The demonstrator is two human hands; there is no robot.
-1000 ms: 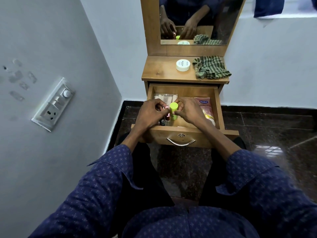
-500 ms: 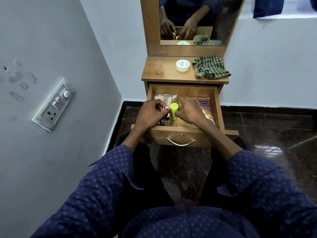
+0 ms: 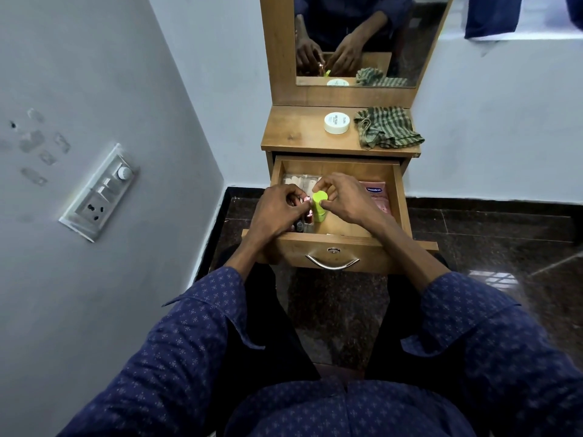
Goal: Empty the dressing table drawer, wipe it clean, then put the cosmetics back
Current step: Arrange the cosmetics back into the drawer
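The wooden drawer (image 3: 399,197) of the dressing table is pulled out. Both hands are inside it. My right hand (image 3: 342,198) pinches a lime-green tube (image 3: 319,205) standing upright in the middle. My left hand (image 3: 277,211) curls round several small pink and dark cosmetic pieces (image 3: 304,201) at the drawer's left. A clear packet (image 3: 298,179) lies at the back left and a pink Vaseline pouch (image 3: 375,192) along the right side, partly hidden by my right hand.
On the table top (image 3: 296,130) sit a round white jar (image 3: 337,122) and a crumpled green striped cloth (image 3: 386,127). A mirror (image 3: 410,42) rises behind. A switch panel (image 3: 101,192) is on the left wall. Dark polished floor surrounds the table.
Both hands shifted only slightly inside the drawer; my right hand's fingers have closed more over the top of the green tube.
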